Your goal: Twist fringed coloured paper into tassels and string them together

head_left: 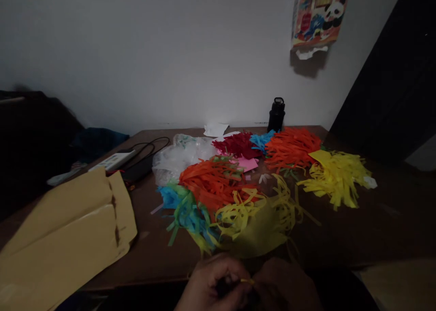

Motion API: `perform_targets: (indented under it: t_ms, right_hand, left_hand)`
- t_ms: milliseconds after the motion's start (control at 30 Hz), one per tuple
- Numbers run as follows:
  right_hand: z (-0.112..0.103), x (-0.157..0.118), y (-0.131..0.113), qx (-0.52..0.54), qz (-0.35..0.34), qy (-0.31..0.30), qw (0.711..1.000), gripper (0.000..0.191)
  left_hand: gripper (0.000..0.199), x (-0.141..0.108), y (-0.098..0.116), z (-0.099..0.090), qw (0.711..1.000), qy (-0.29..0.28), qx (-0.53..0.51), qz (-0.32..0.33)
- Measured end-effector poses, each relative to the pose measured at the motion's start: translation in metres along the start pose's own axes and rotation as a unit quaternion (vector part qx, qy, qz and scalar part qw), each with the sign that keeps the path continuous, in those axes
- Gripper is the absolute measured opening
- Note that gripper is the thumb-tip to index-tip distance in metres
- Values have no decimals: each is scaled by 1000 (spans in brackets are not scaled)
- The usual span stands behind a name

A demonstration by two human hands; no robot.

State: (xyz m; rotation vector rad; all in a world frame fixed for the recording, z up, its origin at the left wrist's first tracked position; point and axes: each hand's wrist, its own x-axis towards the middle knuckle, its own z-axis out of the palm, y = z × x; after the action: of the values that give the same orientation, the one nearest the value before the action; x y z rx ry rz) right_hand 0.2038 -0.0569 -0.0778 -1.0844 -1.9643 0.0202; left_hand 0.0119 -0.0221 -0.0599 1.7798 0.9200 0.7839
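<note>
My left hand [218, 281] is closed at the table's front edge, its fingers pinching a thin yellow strip [247, 281]. The strip's other end meets the fingers of my right hand [288, 283], which is dark and also curled closed. Just beyond both hands lies a fringed yellow sheet [264, 227] with curled strips along its far side. To its left sits a bundle of blue and green strips [190, 213], and behind it a heap of orange strips [211, 183]. The lower parts of both hands run out of the picture.
A large tan envelope [64, 233] covers the left side of the table. Farther back are crumpled clear plastic [184, 154], dark red fringe [238, 143], more orange fringe [293, 147], yellow fringe [340, 174] and a black bottle [276, 115] by the wall.
</note>
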Motion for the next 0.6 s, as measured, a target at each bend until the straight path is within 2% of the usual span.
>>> perform_targets:
  t_ms: [100, 167, 233, 300, 367, 433, 500, 533, 600]
  right_hand:
    - [-1, 0, -1, 3, 9, 7, 1000, 32]
    - [-4, 1, 1, 14, 10, 4, 1000, 28]
    - [-7, 2, 2, 23, 5, 1, 1000, 26]
    - [-8, 5, 3, 34, -5, 2, 999, 24]
    - [-6, 7, 2, 30, -28, 9, 999, 27]
    - [-1, 9, 1, 6, -65, 35, 997, 33]
    - [6, 10, -2, -24, -94, 60, 994, 37]
    - [8, 11, -3, -31, -101, 62, 992, 40]
    - [11, 12, -5, -30, -106, 55, 992, 43]
  left_hand:
    - [8, 0, -1, -2, 995, -31, -80, -48]
    - [13, 1, -1, -3, 988, -42, -120, -90]
    - [18, 1, 1, -4, 986, -43, -114, -116]
    - [20, 2, 4, -6, 990, -46, -77, -109]
    - [20, 3, 6, -8, 998, -42, -21, -50]
    - [19, 4, 6, -10, 997, -43, 36, 58]
    - [16, 4, 3, -11, 983, -52, 77, 156]
    - [15, 4, 1, -11, 977, -57, 91, 186]
    - [16, 3, -1, -11, 972, -55, 115, 199]
